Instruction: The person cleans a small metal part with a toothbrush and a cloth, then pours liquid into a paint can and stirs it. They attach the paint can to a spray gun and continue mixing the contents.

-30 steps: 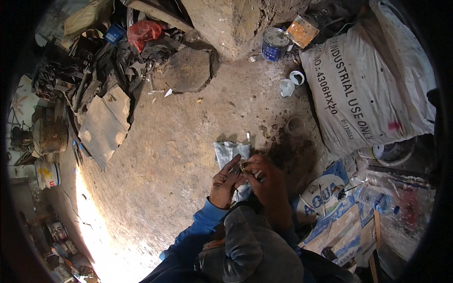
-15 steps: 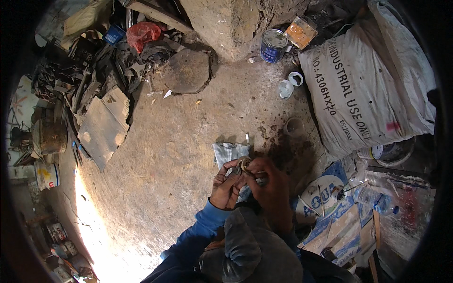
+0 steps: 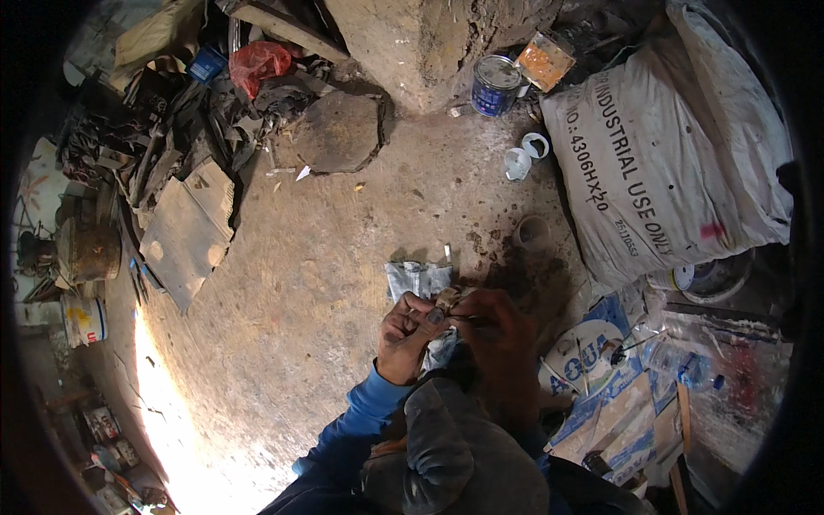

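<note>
My left hand (image 3: 405, 336), in a blue sleeve, is closed, its thumb and fingers pinching a small brass-coloured ring-like piece (image 3: 448, 298). My right hand (image 3: 498, 324), mostly in shadow, meets it at the fingertips from the right. Its fingers are bent in against the piece; a thin dark line shows at their tips, too small to name. Fingers partly cover the ring-like piece, so its full shape is hidden. Below and just beyond the hands lies a crumpled pale grey cloth (image 3: 418, 279). A short white stick (image 3: 447, 252) is at the cloth's far edge.
Right of the hands lie flattened blue-and-white cardboard (image 3: 618, 412) and a clear plastic bottle (image 3: 682, 365). Large white sacks (image 3: 652, 172) fill the far right. A blue paint can (image 3: 496, 86) and two small white cups (image 3: 518, 163) stand beyond. Scrap and brown cardboard (image 3: 189, 232) lie left.
The ring-like piece has turned between my fingers, its round opening no longer facing up. My right hand has shifted slightly right and turned; the left thumb now lies across the piece's near side.
</note>
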Tool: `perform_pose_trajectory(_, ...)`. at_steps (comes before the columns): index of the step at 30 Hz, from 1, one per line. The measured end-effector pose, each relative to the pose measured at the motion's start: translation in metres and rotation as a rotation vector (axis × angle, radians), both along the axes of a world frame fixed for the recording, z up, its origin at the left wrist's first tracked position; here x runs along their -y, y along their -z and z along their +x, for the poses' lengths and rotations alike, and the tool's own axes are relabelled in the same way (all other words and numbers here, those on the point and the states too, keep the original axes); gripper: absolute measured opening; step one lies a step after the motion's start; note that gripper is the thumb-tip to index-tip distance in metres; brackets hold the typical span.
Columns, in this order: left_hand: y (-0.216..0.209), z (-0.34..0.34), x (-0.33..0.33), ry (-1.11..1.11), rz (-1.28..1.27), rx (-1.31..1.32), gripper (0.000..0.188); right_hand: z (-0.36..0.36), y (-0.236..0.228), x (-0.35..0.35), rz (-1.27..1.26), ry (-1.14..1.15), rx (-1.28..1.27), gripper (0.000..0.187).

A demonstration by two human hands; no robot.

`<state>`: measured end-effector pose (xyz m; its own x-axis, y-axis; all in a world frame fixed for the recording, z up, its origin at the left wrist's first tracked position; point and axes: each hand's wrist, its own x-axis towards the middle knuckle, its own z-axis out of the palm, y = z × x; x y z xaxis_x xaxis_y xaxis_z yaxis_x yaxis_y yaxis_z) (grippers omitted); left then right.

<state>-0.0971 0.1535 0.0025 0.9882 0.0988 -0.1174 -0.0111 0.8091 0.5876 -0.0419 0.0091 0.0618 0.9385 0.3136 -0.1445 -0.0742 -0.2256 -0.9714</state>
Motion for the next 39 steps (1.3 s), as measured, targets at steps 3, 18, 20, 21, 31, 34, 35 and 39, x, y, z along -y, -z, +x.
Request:
perform_pose_trajectory(3, -0.008, 0.001, -0.002, 0.007, -0.056, -0.149, 0.027, 0.001, 0.0, 0.001, -0.044, -0.008, 0.169, 0.029)
perform_pose_trajectory(18, -0.002, -0.005, 0.0, 0.063, 0.403, -0.169, 0.032, 0.001, 0.055, -0.001, 0.169, 0.048, -0.298, 0.025)
perform_pose_trajectory(20, -0.013, -0.005, 0.004, -0.054, 0.541, -0.201, 0.032, -0.003, 0.051, -0.005, 0.195, 0.117, -0.248, 0.02)
perform_pose_trajectory(21, -0.019, -0.004, 0.005, -0.13, 0.595, -0.212, 0.032, -0.004, 0.047, -0.007, 0.275, 0.141, -0.208, 0.018)
perform_pose_trajectory(31, -0.059, -0.005, -0.009, -0.525, 1.378, 0.495, 0.023, -0.023, -0.005, -0.013, 0.256, 0.022, 0.575, 0.04)
perform_pose_trajectory(34, -0.061, -0.004, -0.012, -0.545, 1.339, 0.681, 0.031, -0.025, -0.015, -0.007, 0.253, -0.022, 0.631, 0.036)
perform_pose_trajectory(35, -0.063, -0.005, -0.015, -0.544, 1.352, 0.708, 0.032, -0.027, -0.019, -0.005, 0.25, -0.029, 0.601, 0.036)
perform_pose_trajectory(39, -0.057, -0.003, -0.015, -0.585, 1.419, 0.672, 0.037, -0.029, -0.027, -0.008, 0.162, -0.036, 0.534, 0.035)
